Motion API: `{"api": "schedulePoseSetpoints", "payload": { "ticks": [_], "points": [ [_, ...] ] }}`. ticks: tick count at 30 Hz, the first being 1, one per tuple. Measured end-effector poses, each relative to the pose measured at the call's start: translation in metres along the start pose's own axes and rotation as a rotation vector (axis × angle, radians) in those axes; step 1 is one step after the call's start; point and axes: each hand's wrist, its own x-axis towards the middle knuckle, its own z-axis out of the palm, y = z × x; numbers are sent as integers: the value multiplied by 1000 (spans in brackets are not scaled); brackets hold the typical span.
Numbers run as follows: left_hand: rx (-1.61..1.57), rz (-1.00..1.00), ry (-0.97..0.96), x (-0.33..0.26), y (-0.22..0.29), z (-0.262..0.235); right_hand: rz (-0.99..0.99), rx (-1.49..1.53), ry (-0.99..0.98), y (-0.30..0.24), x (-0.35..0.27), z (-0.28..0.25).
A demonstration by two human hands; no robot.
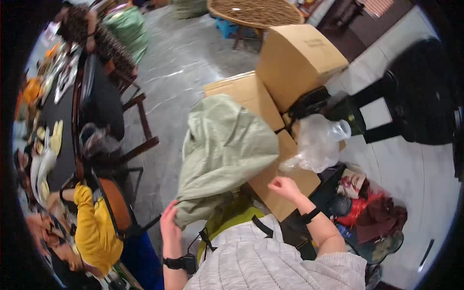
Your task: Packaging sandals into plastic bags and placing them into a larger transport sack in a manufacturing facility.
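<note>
A large pale green woven sack (227,140) lies bunched in front of me, partly over cardboard boxes. My left hand (170,226) is at the sack's near left corner, its fingers closed on the cloth edge. To the right of the sack, my right hand (286,188) hangs over a brown cardboard box (295,181) with its fingers curled; whatever may be inside them is hidden. Just beyond that hand sits a clear plastic bag (316,142). Something yellow-green (232,217) shows beneath the sack, close to my body.
Taller cardboard boxes (299,63) stand behind the sack. At the right are a black chair (420,92) and a heap of cloth and bags (372,212). A person in yellow (99,232) sits left by a long dark table (63,145). A round woven tray (256,12) stands far back.
</note>
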Motion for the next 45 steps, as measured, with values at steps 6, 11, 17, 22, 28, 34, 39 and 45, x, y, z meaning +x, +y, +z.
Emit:
{"api": "schedulePoseSetpoints", "payload": {
  "ticks": [6,11,17,22,28,34,39,45],
  "points": [
    [-96,150,-50,5,36,18,382,-163,-173,170,-8,44],
    [-36,217,-34,-6,52,35,499,843,491,248,90,71],
    [33,221,42,-22,44,63,710,830,695,253,165,58],
    [-41,164,64,-16,35,78,679,1484,1001,264,179,71],
    [-4,60,158,-28,36,100,598,818,630,247,126,69],
    [72,22,142,-26,43,154,665,590,547,227,28,-89],
    [51,106,17,24,25,116,520,-281,504,247,45,-162],
    [-15,124,11,16,9,90,328,-447,1019,269,168,-187]
  ]
}}
